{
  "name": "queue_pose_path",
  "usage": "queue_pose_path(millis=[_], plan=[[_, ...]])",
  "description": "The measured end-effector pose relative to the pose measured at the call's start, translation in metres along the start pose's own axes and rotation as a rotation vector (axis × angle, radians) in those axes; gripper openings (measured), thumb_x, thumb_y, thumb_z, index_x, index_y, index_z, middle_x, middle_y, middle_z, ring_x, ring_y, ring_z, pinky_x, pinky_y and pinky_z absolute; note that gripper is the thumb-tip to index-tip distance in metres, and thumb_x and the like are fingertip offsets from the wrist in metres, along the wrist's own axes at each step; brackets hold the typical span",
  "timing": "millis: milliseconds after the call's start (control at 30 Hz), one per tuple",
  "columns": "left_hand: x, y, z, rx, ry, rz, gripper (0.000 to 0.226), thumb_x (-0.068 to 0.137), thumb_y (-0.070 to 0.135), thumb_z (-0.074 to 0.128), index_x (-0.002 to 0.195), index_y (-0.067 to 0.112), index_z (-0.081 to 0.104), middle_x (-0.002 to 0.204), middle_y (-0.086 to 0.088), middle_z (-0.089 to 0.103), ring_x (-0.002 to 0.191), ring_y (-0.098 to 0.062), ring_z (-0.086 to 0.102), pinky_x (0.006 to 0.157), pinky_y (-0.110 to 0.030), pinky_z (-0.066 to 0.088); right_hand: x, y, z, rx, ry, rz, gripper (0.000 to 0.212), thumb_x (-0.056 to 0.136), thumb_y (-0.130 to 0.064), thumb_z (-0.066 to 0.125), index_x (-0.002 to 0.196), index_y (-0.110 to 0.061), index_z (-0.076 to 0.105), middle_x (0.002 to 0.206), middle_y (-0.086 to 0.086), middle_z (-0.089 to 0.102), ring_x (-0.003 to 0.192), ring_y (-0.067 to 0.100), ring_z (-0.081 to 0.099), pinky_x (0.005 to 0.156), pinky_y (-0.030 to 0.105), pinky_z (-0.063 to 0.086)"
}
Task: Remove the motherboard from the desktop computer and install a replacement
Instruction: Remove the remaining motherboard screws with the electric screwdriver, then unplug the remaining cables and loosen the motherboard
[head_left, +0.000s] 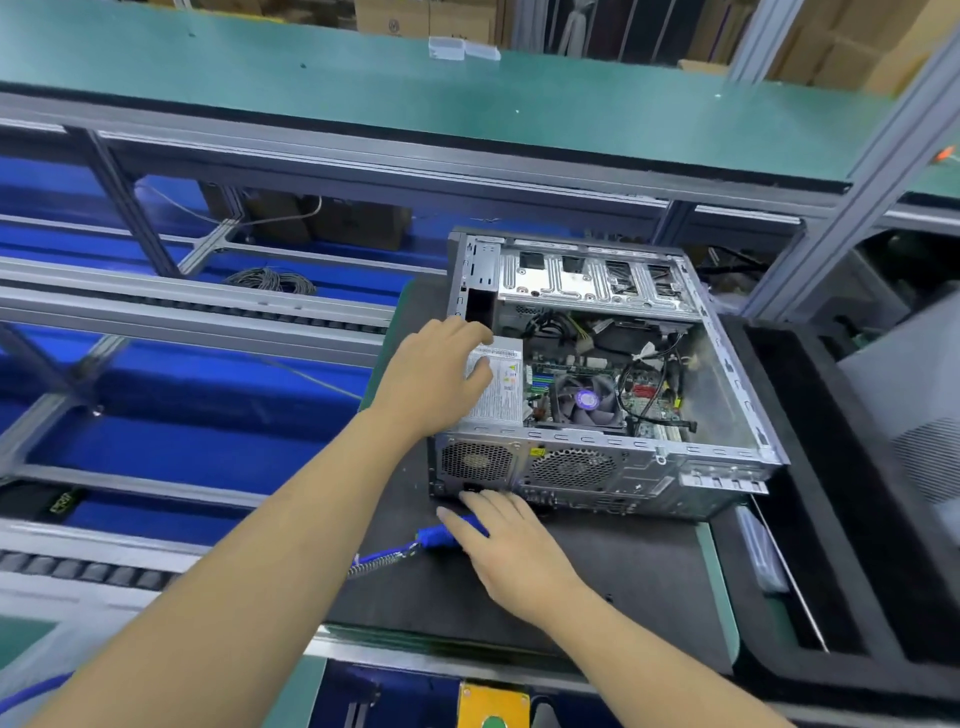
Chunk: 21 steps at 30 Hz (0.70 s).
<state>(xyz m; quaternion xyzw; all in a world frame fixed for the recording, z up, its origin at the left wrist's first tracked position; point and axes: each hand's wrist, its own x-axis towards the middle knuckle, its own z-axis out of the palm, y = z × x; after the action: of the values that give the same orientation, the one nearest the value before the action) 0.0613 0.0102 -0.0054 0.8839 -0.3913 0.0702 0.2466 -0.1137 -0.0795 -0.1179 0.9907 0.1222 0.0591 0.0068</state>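
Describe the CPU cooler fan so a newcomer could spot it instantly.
Find the open grey metal desktop computer case lying on the black mat. Inside, right of the silver labelled power supply box, sits the square grey CPU cooler fan. Only it has a purple round hub.

Both hands outstretched, fingers relaxed.

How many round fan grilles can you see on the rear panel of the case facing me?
2. One round mesh grille sits at the left end of the grey metal computer case's rear panel, near the power supply; the other is just right of it. Others may be hidden.
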Motion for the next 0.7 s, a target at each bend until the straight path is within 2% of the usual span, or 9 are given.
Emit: queue_pose_path(millis=[100, 133, 200, 233, 267, 367, 467, 567, 700], plan=[[0.015, 0.012, 0.005, 0.011, -0.018, 0.041, 0.031, 0.099, 0.029, 0.051, 0.127, 0.019, 0.060, 0.123, 0.000, 0.061, 0.111, -0.023, 0.054, 0.094, -0.044, 0.045, 0.002, 0.013, -0.035, 0.132, 0.179, -0.178, 0.023, 0.082, -0.018, 0.060, 0.102, -0.014, 0.070, 0.090, 0.003, 0.065, 0.077, 0.025, 0.061, 0.062, 0.035, 0.054], [0.021, 0.015, 0.007, 0.013, -0.020, 0.051, 0.031, 0.099, 0.029, 0.051, 0.127, 0.019, 0.059, 0.123, 0.000, 0.061, 0.111, -0.023, 0.053, 0.093, -0.043, 0.044, 0.007, 0.023, -0.050, 0.156, 0.275, -0.175, 0.017, 0.083, -0.018, 0.056, 0.094, -0.013, 0.069, 0.081, 0.002, 0.062, 0.069, 0.025, 0.058, 0.053, 0.035, 0.050], [0.034, 0.023, 0.014, 0.013, -0.023, 0.060, 0.032, 0.099, 0.029, 0.051, 0.128, 0.019, 0.059, 0.121, 0.001, 0.061, 0.109, -0.023, 0.053, 0.091, -0.041, 0.044, 0.022, 0.054, -0.083, 0.205, 0.501, -0.045, 0.016, 0.083, -0.015, 0.054, 0.088, -0.012, 0.068, 0.072, 0.002, 0.060, 0.065, 0.026, 0.058, 0.050, 0.036, 0.048], [0.041, 0.028, 0.018, 0.019, -0.026, 0.064, 0.031, 0.098, 0.029, 0.051, 0.127, 0.019, 0.059, 0.119, 0.001, 0.061, 0.107, -0.023, 0.052, 0.091, -0.041, 0.043, 0.032, 0.075, -0.098, 0.230, 0.565, 0.078, 0.017, 0.085, -0.014, 0.053, 0.091, -0.012, 0.069, 0.074, 0.002, 0.062, 0.068, 0.025, 0.060, 0.053, 0.037, 0.050], [0.048, 0.033, 0.023, 0.031, -0.034, 0.070, 0.031, 0.097, 0.029, 0.051, 0.125, 0.020, 0.059, 0.117, 0.001, 0.061, 0.107, -0.023, 0.051, 0.089, -0.042, 0.044, 0.041, 0.099, -0.112, 0.251, 0.545, 0.220, 0.018, 0.088, -0.015, 0.053, 0.097, -0.014, 0.069, 0.081, 0.001, 0.065, 0.074, 0.024, 0.062, 0.060, 0.038, 0.053], [0.069, 0.048, 0.040, 0.122, -0.094, 0.066, 0.028, 0.096, 0.032, 0.048, 0.120, 0.021, 0.059, 0.111, 0.000, 0.060, 0.106, -0.025, 0.051, 0.086, -0.040, 0.043, 0.061, 0.168, -0.118, 0.291, 0.064, 0.501, 0.033, 0.095, -0.033, 0.058, 0.125, -0.019, 0.060, 0.110, 0.004, 0.063, 0.102, 0.026, 0.061, 0.084, 0.041, 0.052], [0.079, 0.046, 0.061, 0.187, -0.184, 0.010, 0.030, 0.095, 0.031, 0.044, 0.119, 0.021, 0.060, 0.111, 0.000, 0.060, 0.106, -0.024, 0.052, 0.087, -0.040, 0.042, 0.068, 0.203, -0.092, 0.258, -0.360, 0.418, 0.087, 0.081, -0.062, 0.069, 0.152, -0.024, 0.034, 0.140, 0.007, 0.046, 0.130, 0.029, 0.044, 0.102, 0.048, 0.044], [0.081, 0.036, 0.077, 0.214, -0.269, -0.038, 0.030, 0.093, 0.032, 0.041, 0.114, 0.023, 0.059, 0.109, -0.001, 0.060, 0.103, -0.025, 0.051, 0.086, -0.041, 0.039, 0.073, 0.217, -0.063, 0.185, -0.536, 0.330, 0.116, 0.066, -0.074, 0.074, 0.157, -0.027, 0.018, 0.154, 0.005, 0.031, 0.140, 0.033, 0.030, 0.107, 0.058, 0.037], [0.084, 0.034, 0.084, 0.217, -0.295, -0.045, 0.032, 0.090, 0.035, 0.039, 0.112, 0.026, 0.061, 0.104, 0.002, 0.062, 0.097, -0.023, 0.052, 0.084, -0.040, 0.036, 0.079, 0.221, -0.046, 0.140, -0.628, 0.241, 0.126, 0.065, -0.066, 0.079, 0.158, -0.024, 0.004, 0.157, 0.004, 0.021, 0.142, 0.033, 0.025, 0.107, 0.058, 0.034]])
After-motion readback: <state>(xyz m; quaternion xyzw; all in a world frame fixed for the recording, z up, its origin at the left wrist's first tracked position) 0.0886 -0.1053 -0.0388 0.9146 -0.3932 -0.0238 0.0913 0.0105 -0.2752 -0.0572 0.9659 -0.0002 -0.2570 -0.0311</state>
